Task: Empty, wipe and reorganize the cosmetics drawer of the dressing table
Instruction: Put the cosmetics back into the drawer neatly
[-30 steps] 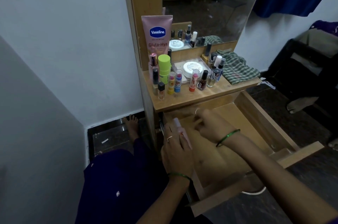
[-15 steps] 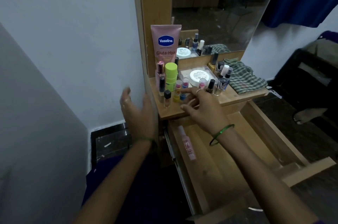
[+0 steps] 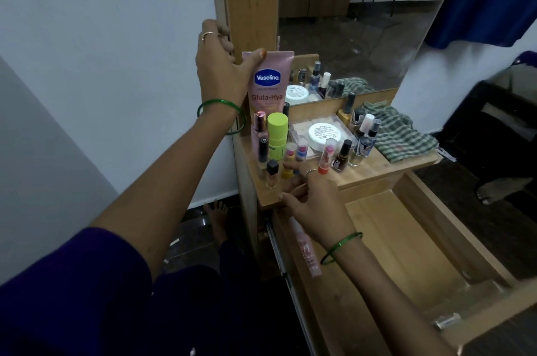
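Left hand (image 3: 222,65) up at the top of the pink lotion tube (image 3: 268,85), thumb pressed on its front upper edge and fingers curled behind, gripping it where it stands upright against the wooden mirror frame (image 3: 250,1) at the back left of the shelf (image 3: 374,169). Right hand (image 3: 315,201) low at the shelf's front edge, fingers loosely spread and reaching among the small lip-balm sticks (image 3: 293,158); blurred at the fingertips, so cannot tell whether anything is pinched. Green bangle on each wrist, a ring on each hand. Crowded on the shelf: a lime-green stick (image 3: 277,135) just right of the tube's base, a small black-capped bottle (image 3: 272,173) near the front, a red lipstick (image 3: 327,159), a dark nail polish bottle (image 3: 342,156), a white round jar (image 3: 324,134) lying on a clear flat case, a cluster of small spray bottles (image 3: 364,135) beside it, and a green checked cloth (image 3: 398,135) bunched at the right end. Below the shelf, drawer (image 3: 418,210) pulled fully open, its wooden floor mostly bare, with one slim pink tube (image 3: 308,254) lying along the left side, partly under the right wrist. Mirror (image 3: 348,21) above reflecting the bottles and jar.
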